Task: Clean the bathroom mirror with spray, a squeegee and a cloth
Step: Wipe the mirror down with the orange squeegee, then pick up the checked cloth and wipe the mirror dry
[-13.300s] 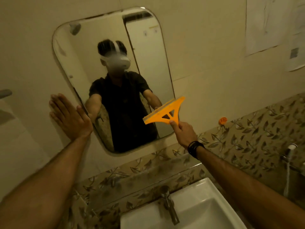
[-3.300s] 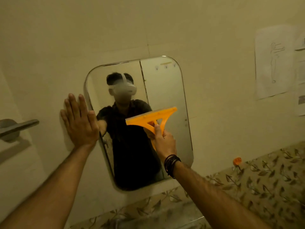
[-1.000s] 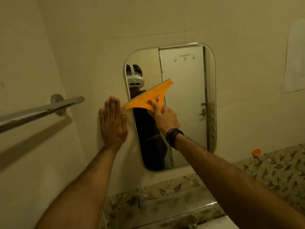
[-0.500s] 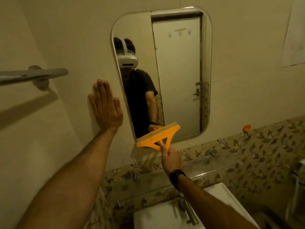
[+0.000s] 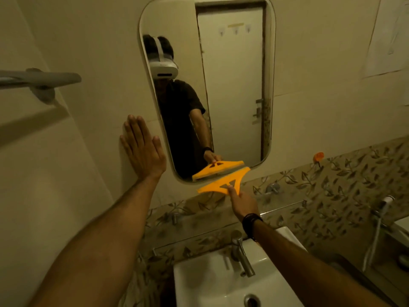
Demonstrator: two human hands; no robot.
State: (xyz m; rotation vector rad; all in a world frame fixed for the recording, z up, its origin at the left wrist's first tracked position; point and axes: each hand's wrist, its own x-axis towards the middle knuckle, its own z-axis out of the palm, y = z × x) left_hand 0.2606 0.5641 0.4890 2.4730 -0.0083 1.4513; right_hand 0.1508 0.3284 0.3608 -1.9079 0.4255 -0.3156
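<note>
Since half a second ago, squeegee (image 5: pixel 223 181), gripped by my right hand (image 5: pixel 243 203), reached mirror (image 5: pixel 232 85) bottom; left hand (image 5: pixel 143 149) lies flat, bracing on wall (image 5: pixel 88 41).

wall (image 5: pixel 309 74) carries mirror (image 5: pixel 234 89); left hand (image 5: pixel 143 151) flat on wall.

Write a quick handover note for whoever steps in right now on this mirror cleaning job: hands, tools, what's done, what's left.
Left hand: flat on the wall beside the mirror, holding nothing.
Right hand: grips the orange squeegee by its handle, blade at the mirror's bottom edge.
Spray and cloth: not in view.
Done: a squeegee stroke has reached the bottom of the glass.
Left: any remaining strips, then wipe with the cloth. Streaks can't be judged in this light.
</note>
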